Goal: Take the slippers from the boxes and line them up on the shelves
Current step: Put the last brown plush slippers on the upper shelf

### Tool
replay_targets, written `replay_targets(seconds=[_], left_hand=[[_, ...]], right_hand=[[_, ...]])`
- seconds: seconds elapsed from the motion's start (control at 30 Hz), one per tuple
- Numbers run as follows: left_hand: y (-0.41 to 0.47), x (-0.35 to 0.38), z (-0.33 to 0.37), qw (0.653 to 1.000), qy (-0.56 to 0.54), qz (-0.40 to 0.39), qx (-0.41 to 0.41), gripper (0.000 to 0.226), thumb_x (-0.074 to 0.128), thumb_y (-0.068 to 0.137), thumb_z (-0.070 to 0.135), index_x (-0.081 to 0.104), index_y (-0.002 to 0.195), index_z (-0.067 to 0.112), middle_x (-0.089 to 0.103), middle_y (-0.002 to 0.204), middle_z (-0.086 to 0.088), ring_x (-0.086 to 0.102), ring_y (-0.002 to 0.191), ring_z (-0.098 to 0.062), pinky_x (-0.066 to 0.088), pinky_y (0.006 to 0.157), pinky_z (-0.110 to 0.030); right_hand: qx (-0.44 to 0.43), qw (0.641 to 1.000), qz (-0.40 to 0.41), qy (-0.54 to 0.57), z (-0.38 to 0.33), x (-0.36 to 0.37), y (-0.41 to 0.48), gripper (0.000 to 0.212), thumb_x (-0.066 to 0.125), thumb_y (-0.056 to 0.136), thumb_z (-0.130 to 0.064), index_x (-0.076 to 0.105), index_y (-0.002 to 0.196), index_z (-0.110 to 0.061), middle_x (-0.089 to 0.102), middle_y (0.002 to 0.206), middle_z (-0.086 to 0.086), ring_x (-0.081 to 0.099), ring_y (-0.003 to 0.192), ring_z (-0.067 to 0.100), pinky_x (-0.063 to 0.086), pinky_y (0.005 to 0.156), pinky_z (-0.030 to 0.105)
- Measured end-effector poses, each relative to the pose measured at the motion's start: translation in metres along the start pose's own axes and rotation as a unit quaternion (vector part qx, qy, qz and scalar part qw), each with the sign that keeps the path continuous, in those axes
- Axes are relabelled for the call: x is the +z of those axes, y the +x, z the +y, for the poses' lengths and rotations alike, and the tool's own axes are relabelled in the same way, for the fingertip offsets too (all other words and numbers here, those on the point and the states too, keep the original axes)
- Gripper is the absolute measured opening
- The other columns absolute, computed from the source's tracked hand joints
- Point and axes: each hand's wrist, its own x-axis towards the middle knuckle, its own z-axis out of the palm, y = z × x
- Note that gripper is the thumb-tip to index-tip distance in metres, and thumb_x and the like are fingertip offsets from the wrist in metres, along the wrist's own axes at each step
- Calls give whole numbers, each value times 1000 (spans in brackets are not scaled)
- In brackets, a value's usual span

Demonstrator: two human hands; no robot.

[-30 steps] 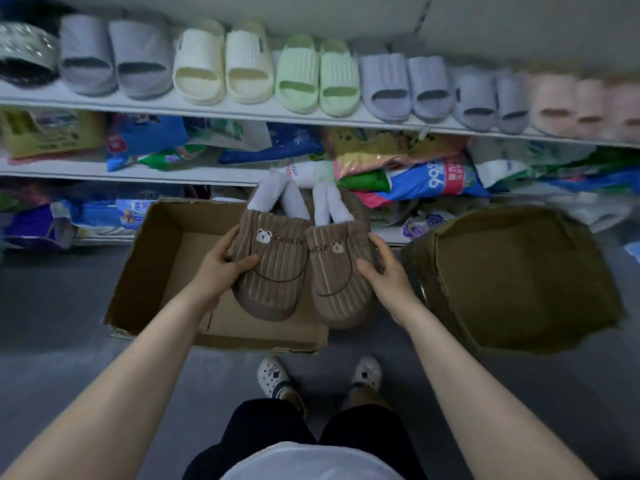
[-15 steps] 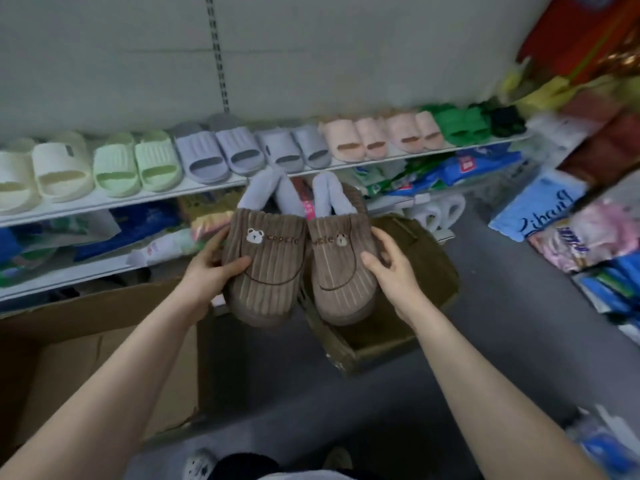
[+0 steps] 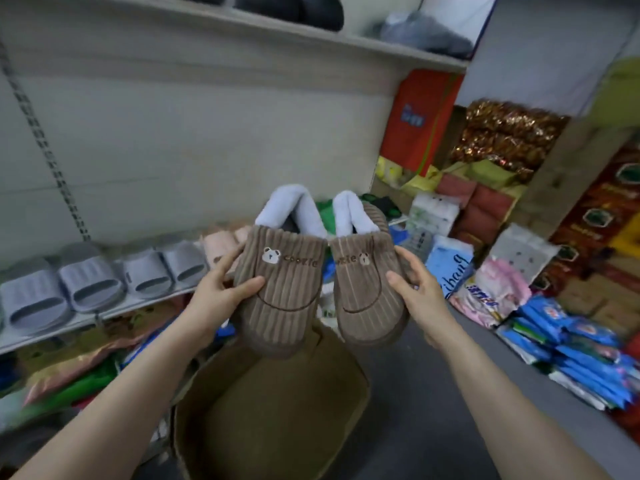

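Observation:
I hold a pair of brown corduroy slippers with pale fleece lining and small bear badges, side by side in front of me. My left hand (image 3: 218, 292) grips the left slipper (image 3: 284, 292) at its outer edge, thumb on top. My right hand (image 3: 420, 289) grips the right slipper (image 3: 363, 299) the same way. Both hang above an open cardboard box (image 3: 277, 420) on the floor. Behind them runs a white shelf (image 3: 104, 315) lined with grey slides (image 3: 90, 285) and pink slides (image 3: 218, 244).
A higher shelf (image 3: 346, 41) carries dark shoes. Stacked packets and bags (image 3: 502, 289) crowd the right side down to the floor. More packaged goods (image 3: 69, 368) fill the space under the slipper shelf. Grey floor (image 3: 433, 410) lies between box and packets.
The view has swung up and to the right. The slippers, still held in both hands, have risen from over the left box to above the second box, nearer the shelf's right end.

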Motion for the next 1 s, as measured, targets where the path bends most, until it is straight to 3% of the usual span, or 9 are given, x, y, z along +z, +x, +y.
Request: replay_targets(seconds=[0.07,0.17,0.23,0.4,0.53,0.63,0.73,0.9,1.0], left_hand=[[27,22,21,999,6,-22,30,67,75,75,23,48,133,41,60,126,0,61,111,-19,54,75,-20],[64,55,56,997,2,-37,63,67,79,75,24,49,132,43,65,119,-3,64,106,-20,55,79,-29],[91,77,81,994,-9,-36,99,64,78,76,20,51,130,42,67,116,0,66,103,-16,55,80,-28],[157,125,154,983,-18,-10,183,53,66,86,8,50,129,35,64,110,13,65,87,6,53,74,-12],[196,154,199,976,-16,10,217,50,66,86,7,53,124,37,65,108,14,65,88,4,54,78,-16],[218,169,221,972,1,27,231,48,66,86,7,54,121,38,66,111,10,64,101,-6,52,86,-25],[239,178,236,972,15,40,232,46,66,87,12,55,117,45,68,111,5,65,101,-12,52,81,-27],[277,199,256,967,49,98,230,49,62,90,17,48,130,41,63,111,8,61,100,-12,50,84,-33],[306,214,270,965,71,128,220,50,62,90,21,47,134,38,60,118,7,59,107,-15,49,93,-38]], right_hand=[[-28,1000,10,3,-11,-25,28,44,59,97,-22,49,138,-37,57,134,-5,50,125,14,48,88,19],[-61,998,18,30,-29,-57,75,41,60,97,-22,54,131,-43,61,131,-3,56,123,19,51,99,43],[-82,995,35,34,-45,-76,108,41,59,97,-19,54,132,-39,64,126,2,59,118,23,51,99,46],[-118,989,56,73,-95,-119,187,44,57,97,-13,51,138,-27,67,109,2,66,101,18,54,86,34],[-136,984,57,104,-122,-144,248,42,54,98,-11,53,136,-28,65,114,4,64,105,21,53,91,39],[-138,980,57,133,-137,-155,294,40,53,99,-12,54,136,-27,65,119,1,64,107,16,54,86,34],[-145,976,37,160,-151,-161,346,37,53,99,-15,56,134,-27,65,123,2,63,111,18,53,88,33],[-112,971,-37,206,-176,-170,444,28,52,98,-16,63,124,-17,71,106,1,68,92,14,55,70,26],[-30,972,-111,204,-188,-180,504,18,56,94,-21,70,106,-17,71,78,-3,68,67,11,55,54,22]])
